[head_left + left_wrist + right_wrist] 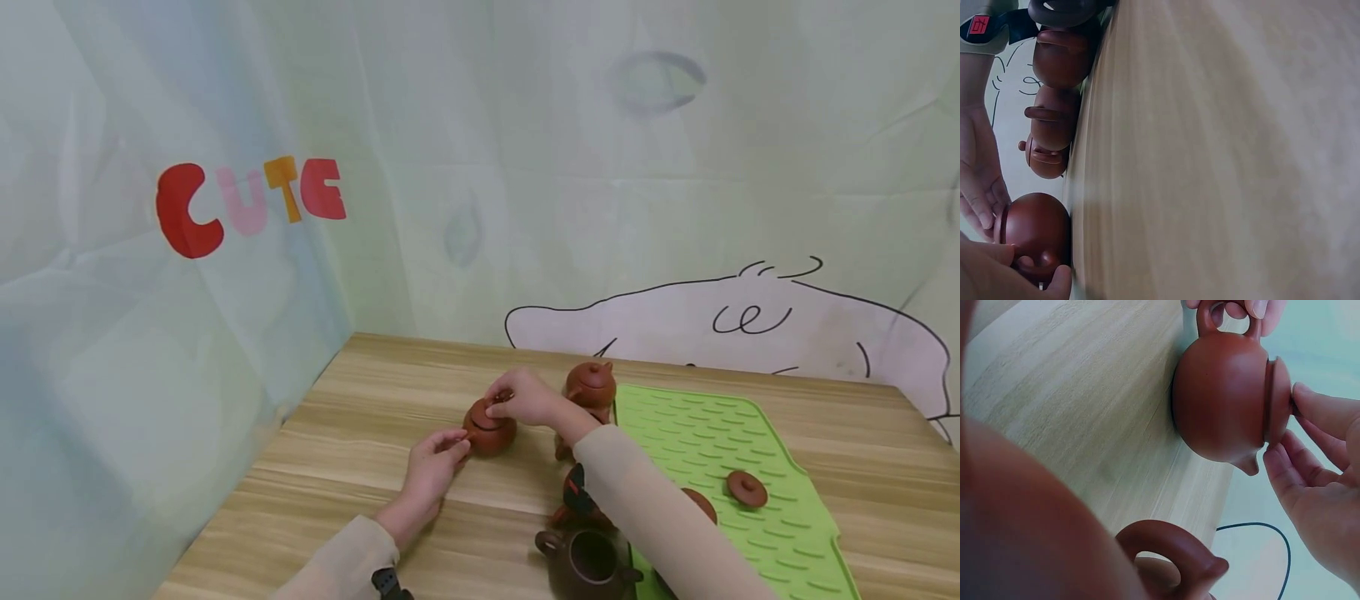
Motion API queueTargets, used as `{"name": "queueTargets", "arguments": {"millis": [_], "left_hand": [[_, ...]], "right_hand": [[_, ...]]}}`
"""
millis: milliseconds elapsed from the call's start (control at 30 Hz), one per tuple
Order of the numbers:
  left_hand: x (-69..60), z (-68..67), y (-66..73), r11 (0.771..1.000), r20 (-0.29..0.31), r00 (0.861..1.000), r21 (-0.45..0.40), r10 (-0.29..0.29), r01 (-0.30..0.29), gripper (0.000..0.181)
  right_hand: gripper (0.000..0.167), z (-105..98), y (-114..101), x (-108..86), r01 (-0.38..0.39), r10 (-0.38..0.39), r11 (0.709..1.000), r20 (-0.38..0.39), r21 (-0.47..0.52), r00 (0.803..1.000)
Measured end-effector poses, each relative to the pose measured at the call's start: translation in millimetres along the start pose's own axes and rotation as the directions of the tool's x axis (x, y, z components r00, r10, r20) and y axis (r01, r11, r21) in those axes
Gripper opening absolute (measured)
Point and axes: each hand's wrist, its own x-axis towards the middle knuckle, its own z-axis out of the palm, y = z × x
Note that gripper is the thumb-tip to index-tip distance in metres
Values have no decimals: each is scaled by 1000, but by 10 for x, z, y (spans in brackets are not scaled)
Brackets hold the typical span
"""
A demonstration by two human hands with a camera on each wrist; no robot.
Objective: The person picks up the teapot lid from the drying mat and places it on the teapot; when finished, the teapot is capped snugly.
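A small reddish-brown clay teapot (492, 438) stands on the wooden table between both hands. My left hand (433, 473) pinches its loop handle, seen clearly at the top of the right wrist view. With thumb and fingers my right hand (529, 398) pinches the knob of the round lid (1280, 400). That lid is at the teapot's mouth, with a thin dark line between the two; whether it is fully seated I cannot tell. The short spout (1248, 465) points away from the left hand, below the right fingers.
Right of the hands, a row of teapots runs along the green mat (690, 417): a lidded reddish one (591, 383) at the back, others partly behind my right arm, and a lidless dark brown teapot (581, 575) in front. A loose lid (747, 489) lies on the mat.
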Motion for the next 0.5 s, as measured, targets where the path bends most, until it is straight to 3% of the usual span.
{"name": "queueTargets", "arguments": {"millis": [167,400,500], "left_hand": [[1,-3,-14,1000,-5,1000,0,-7,7,23],[-6,-50,-62,997,30,997,-43,68,-67,17],[-4,-34,-40,999,23,999,-31,44,-44,19]], "right_hand": [[10,10,13,9,-16,16,1000,-2,-3,1000],[11,15,21,14,-27,27,999,0,16,1000],[14,-7,16,2,-42,42,999,2,23,999]]}}
